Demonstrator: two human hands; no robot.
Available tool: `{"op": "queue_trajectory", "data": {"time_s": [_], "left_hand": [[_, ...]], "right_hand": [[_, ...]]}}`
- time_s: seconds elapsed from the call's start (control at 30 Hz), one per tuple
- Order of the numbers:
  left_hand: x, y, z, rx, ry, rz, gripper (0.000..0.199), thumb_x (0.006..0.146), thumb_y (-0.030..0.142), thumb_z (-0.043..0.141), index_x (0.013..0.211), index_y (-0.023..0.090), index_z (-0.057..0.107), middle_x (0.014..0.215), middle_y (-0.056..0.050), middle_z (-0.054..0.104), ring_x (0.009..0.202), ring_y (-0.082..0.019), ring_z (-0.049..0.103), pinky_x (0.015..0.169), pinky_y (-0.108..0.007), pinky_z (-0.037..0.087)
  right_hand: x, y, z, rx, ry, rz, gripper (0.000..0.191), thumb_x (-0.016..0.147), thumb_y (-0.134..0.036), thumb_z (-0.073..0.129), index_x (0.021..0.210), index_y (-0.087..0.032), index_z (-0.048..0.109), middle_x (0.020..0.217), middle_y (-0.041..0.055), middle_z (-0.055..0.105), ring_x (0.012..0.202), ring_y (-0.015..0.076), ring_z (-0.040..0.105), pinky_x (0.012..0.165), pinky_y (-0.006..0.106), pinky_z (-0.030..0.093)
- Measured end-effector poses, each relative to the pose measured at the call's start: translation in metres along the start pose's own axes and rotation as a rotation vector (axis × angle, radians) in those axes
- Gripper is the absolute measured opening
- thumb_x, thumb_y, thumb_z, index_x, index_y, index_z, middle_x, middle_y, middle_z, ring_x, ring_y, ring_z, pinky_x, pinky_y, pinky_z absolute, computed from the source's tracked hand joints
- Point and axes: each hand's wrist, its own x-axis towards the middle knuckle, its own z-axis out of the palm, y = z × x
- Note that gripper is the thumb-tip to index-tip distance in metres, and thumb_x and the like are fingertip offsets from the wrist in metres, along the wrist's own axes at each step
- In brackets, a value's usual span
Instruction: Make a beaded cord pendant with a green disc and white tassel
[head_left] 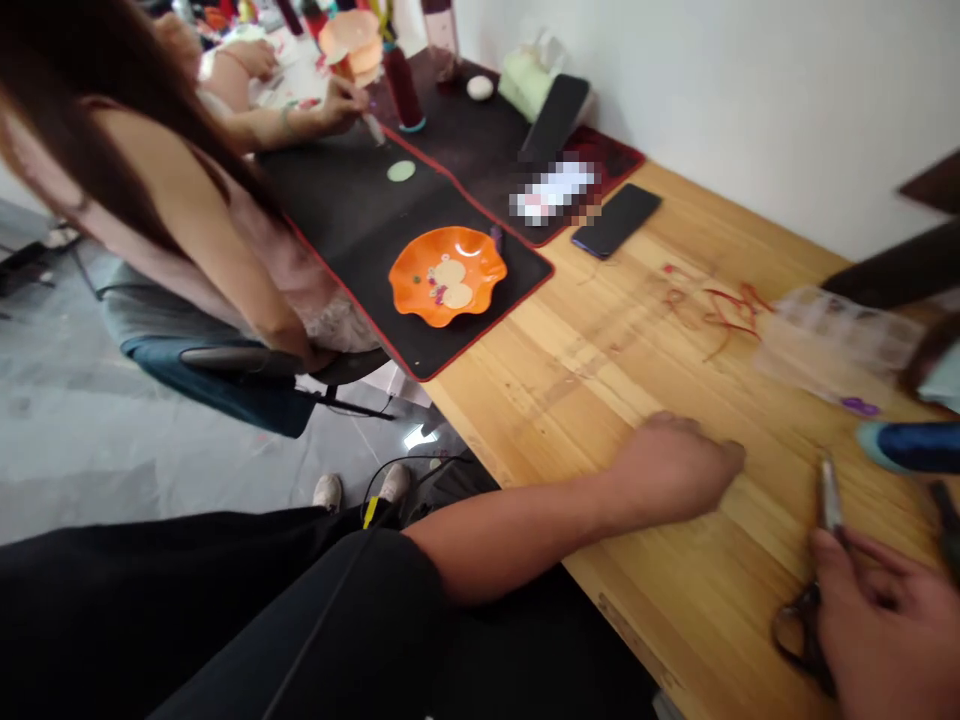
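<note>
My right hand [885, 620] is closed on a pair of scissors [831, 490] at the lower right, the blades pointing away from me over the wooden table. The dark handle loops show beside my fingers. My left hand [675, 468] rests low over the tabletop, left of the scissors, its fingers curled together. Whatever it may hold is hidden by the back of the hand and some blur. Beyond it lie tangled red cords [735, 310] next to a clear compartment box [832, 345]. A small purple item [859, 406] sits by the box's near edge.
A blue cylinder [911, 445] lies at the right. An orange wavy dish [448, 275] with pale discs stands on a black mat [352, 235]. Two phones [619, 220] lie toward the wall. A co-worker [187, 200] sits at the left, one hand [345, 105] over the mat.
</note>
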Motion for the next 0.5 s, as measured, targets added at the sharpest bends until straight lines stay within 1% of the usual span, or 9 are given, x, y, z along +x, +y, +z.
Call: {"op": "queue_trajectory", "data": {"time_s": [0.03,0.07,0.1,0.13,0.2,0.27,0.33,0.5], "left_hand": [[-0.001,0.0,0.001,0.011,0.005,-0.013,0.026,0.111,0.027,0.051,0.109,0.016,0.075,0.087,-0.009,0.075,0.089,-0.026,0.073,0.079,-0.039,0.052],[-0.001,0.001,0.0,0.015,0.008,-0.027,0.03,0.113,0.03,0.05,0.107,0.017,0.076,0.087,-0.009,0.075,0.087,-0.025,0.073,0.08,-0.038,0.052],[-0.002,0.003,-0.001,0.016,0.006,-0.06,0.032,0.114,0.032,0.049,0.107,0.017,0.077,0.087,-0.009,0.076,0.087,-0.025,0.072,0.081,-0.038,0.053],[-0.003,0.005,-0.003,0.016,-0.005,-0.091,0.033,0.115,0.033,0.049,0.108,0.018,0.078,0.088,-0.009,0.077,0.086,-0.025,0.072,0.083,-0.039,0.053],[-0.003,0.008,-0.008,0.018,-0.017,-0.158,0.036,0.115,0.036,0.049,0.109,0.019,0.08,0.093,-0.011,0.079,0.091,-0.026,0.073,0.086,-0.039,0.054],[-0.004,0.009,-0.011,0.014,-0.025,-0.207,0.035,0.115,0.036,0.051,0.11,0.019,0.082,0.097,-0.012,0.081,0.096,-0.028,0.074,0.091,-0.04,0.054],[-0.004,0.007,-0.012,-0.012,0.0,-0.214,0.034,0.115,0.035,0.052,0.114,0.02,0.082,0.103,-0.011,0.083,0.1,-0.028,0.074,0.095,-0.04,0.053],[-0.006,0.002,-0.008,-0.046,0.013,-0.214,0.034,0.113,0.036,0.052,0.112,0.022,0.083,0.109,-0.01,0.084,0.104,-0.028,0.075,0.098,-0.039,0.053]], "right_hand": [[-0.002,-0.007,-0.001,0.007,0.035,0.074,0.03,0.086,-0.062,0.072,0.105,-0.041,0.081,0.069,0.0077,0.064,0.06,0.0338,0.059,0.06,0.051,0.04],[-0.004,-0.013,-0.001,0.028,0.076,0.1,0.035,0.083,-0.063,0.071,0.102,-0.037,0.082,0.068,0.0064,0.063,0.062,0.0331,0.06,0.063,0.05,0.042],[-0.006,-0.017,-0.001,0.058,0.048,0.089,0.041,0.085,-0.064,0.069,0.107,-0.033,0.082,0.073,0.0063,0.066,0.068,0.0324,0.063,0.068,0.048,0.045],[-0.007,-0.018,0.0,0.074,0.059,0.089,0.046,0.085,-0.065,0.067,0.108,-0.029,0.083,0.074,0.0058,0.067,0.07,0.0313,0.064,0.07,0.046,0.045],[-0.01,-0.017,0.003,0.091,0.062,0.09,0.054,0.089,-0.067,0.062,0.112,-0.023,0.082,0.072,0.0034,0.065,0.067,0.0272,0.062,0.068,0.04,0.042],[-0.011,-0.013,0.007,0.097,0.046,0.045,0.052,0.092,-0.065,0.06,0.111,-0.021,0.082,0.069,0.0011,0.062,0.064,0.0234,0.059,0.065,0.036,0.039],[-0.012,-0.01,0.01,0.095,0.033,0.019,0.049,0.097,-0.06,0.057,0.112,-0.021,0.082,0.068,0.0002,0.062,0.062,0.021,0.057,0.064,0.034,0.037],[-0.012,-0.01,0.009,0.059,-0.015,-0.024,0.035,0.103,-0.046,0.059,0.118,-0.021,0.079,0.075,0.0019,0.069,0.065,0.0201,0.059,0.065,0.032,0.036]]}}
